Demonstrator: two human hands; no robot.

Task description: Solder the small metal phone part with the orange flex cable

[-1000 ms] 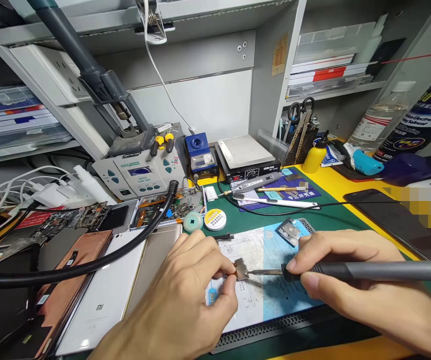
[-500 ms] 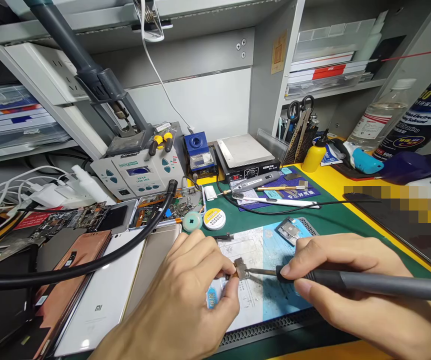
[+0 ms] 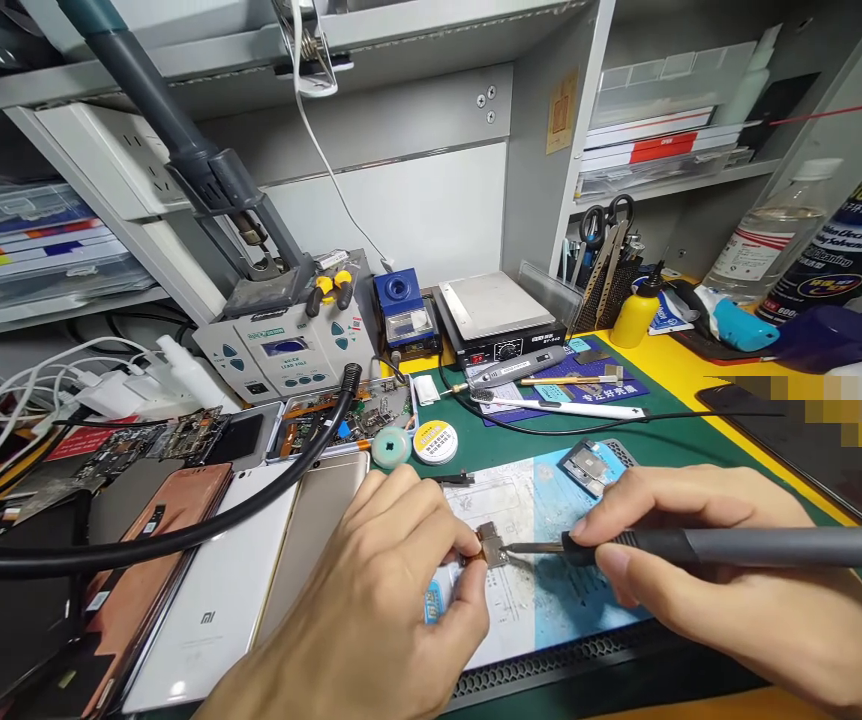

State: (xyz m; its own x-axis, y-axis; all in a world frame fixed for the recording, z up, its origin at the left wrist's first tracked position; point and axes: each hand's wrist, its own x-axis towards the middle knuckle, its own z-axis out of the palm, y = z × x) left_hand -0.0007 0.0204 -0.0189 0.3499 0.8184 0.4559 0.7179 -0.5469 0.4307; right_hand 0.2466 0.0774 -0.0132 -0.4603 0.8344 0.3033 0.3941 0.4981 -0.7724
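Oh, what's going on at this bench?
Someone is working on a small metal part, pinched in the left hand above a blue-and-white sheet. The right hand holds a dark pen-shaped tool, its pointed tip at the part's edge; whether they touch is hard to tell. Another metal piece lies on the sheet's blue side.

Small component point(image 3: 492, 545) sits between left hand point(image 3: 408, 580) and right hand point(image 3: 716, 602)

A tool point(image 3: 746, 547) reaches from the right hand to the component's right side. Beneath lies a sheet point(image 3: 513, 615) on a pad point(image 3: 543, 666), itself on a mat point(image 3: 682, 446). Phones point(image 3: 187, 630) line up left of the left hand, a hose point(image 3: 26, 562) passing over them; a tray point(image 3: 414, 398) of circuit boards point(image 3: 378, 410) sits behind. At the back, from left, stand a rework station point(image 3: 311, 360), a tool stand point(image 3: 399, 295) and a hot plate point(image 3: 491, 305).
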